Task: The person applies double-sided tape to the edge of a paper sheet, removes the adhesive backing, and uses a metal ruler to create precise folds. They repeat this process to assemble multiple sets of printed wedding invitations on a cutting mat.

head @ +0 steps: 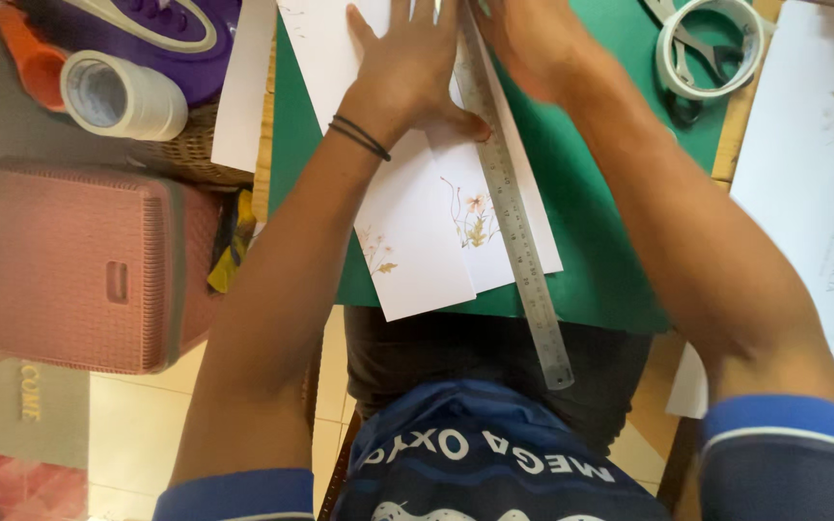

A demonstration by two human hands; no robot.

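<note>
While you leaned over the work, the spare gear sat off to your left: a pink woven box point(89, 265) on the floor side, a tape roll point(123, 95) above it beside a purple iron point(161, 34) and an orange piece point(26, 58), all well apart from the cutting, probably just parked within reach.

Your left hand point(412, 68) lay flat, fingers spread, pressing the white floral sheets point(436, 222) down on the green mat point(591, 241); it gripped nothing, and its thumb point(470, 123) touched the edge of the steel ruler point(518, 232). That looked like a hold to keep paper and ruler from sliding. The ruler ran lengthwise over the sheets' right edge, its near end sticking out past the mat over your lap.

Your right hand point(528, 43) was just beside the ruler's far end, blurred and partly cut off by the frame, so I cannot tell how its fingers were set or whether they held anything.

Further right, scissors point(702, 48) lay on the mat with a second tape ring point(711, 48) around them, and a large printed sheet point(813, 164) ran off the frame's edge.

Your left fingertips were cropped at the top. The sheets' far ends were hidden too, as was most of the basket point(190, 154) under the roll.
</note>
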